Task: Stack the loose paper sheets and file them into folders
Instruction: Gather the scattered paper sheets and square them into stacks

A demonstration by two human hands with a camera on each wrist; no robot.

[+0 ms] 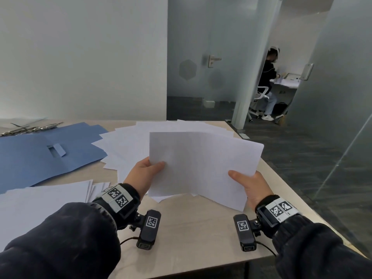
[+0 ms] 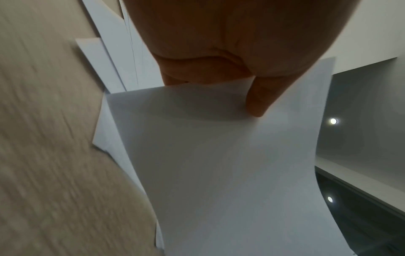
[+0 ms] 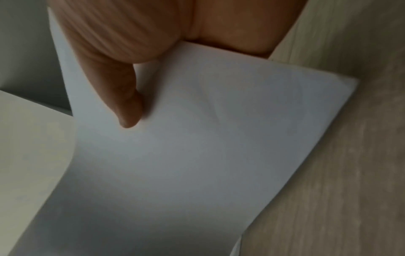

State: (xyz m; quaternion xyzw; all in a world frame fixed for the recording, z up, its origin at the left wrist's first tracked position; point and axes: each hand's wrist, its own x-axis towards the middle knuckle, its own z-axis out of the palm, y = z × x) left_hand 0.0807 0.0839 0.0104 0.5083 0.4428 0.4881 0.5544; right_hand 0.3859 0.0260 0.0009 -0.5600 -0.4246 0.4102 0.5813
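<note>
Your left hand (image 1: 144,174) and right hand (image 1: 251,188) each pinch a side of the 2 sheets (image 1: 201,168) above the scattered papers (image 1: 128,146). Uneven pull could crease them or skew the stack.

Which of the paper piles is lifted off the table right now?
The sheets pinched by the left hand and right hand; the fanned spread behind and near-left stack lie flat.
</note>
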